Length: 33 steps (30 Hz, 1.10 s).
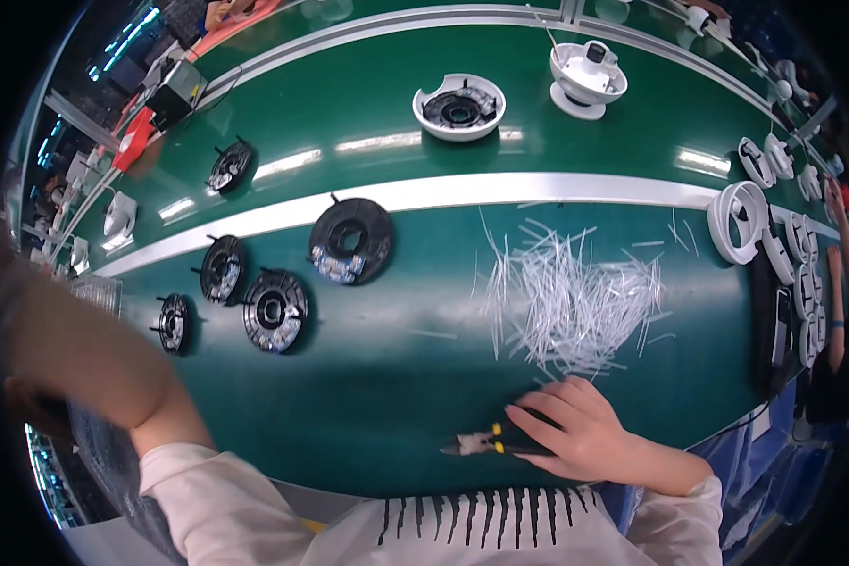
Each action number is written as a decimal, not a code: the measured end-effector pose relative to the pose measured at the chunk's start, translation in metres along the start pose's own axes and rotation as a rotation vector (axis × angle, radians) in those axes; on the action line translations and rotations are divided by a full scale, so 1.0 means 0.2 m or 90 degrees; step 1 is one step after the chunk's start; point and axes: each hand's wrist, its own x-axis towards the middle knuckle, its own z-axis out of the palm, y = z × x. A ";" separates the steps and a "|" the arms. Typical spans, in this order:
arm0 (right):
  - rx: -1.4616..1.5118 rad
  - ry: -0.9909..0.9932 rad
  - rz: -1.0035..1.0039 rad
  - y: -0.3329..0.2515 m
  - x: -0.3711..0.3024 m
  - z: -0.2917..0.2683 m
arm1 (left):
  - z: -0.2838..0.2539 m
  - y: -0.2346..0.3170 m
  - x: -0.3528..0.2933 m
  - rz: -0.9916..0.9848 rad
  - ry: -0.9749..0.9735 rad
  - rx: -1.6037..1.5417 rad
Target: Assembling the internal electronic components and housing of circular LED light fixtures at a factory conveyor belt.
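My right hand [580, 429] is closed round the dark handles of a pair of side cutters [476, 441], whose metal jaws point left above the green table. Just beyond my fingers lies a loose heap of thin, clear-white plastic strips [575, 297]. My left arm reaches out to the far left, and my left hand [75, 349] is smeared by motion at the dark rim, so its fingers cannot be made out. A dark object [42, 404] shows below it. Nearer the middle stand black round parts with circuit boards [275, 311], a larger black disc [351, 241] among them.
A silver rail [424, 191] crosses the green table [368, 396]. Beyond it are another black part [229, 165], a white bowl-shaped housing [459, 108] and a white domed unit [588, 75]. White rings [738, 222] stand at right beside a dark device [781, 325]. Other people work farther off.
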 end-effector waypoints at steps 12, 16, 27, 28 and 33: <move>0.042 0.048 -0.057 -0.07 0.02 0.28 | -0.16 -0.11 -0.21 -0.119 -0.082 -0.117; 0.002 0.023 -0.026 -0.05 -0.04 0.27 | -0.11 -0.01 0.25 -0.136 0.050 -0.182; -0.516 0.643 0.454 0.93 -0.21 -0.65 | -0.18 0.29 0.89 -0.045 0.087 -0.380; -0.511 0.639 0.541 1.11 -0.28 -0.65 | -0.19 0.30 0.83 -0.053 0.065 -0.384; -0.377 0.526 0.655 1.40 -0.35 -0.67 | -0.34 0.39 0.27 -0.211 -0.099 -0.368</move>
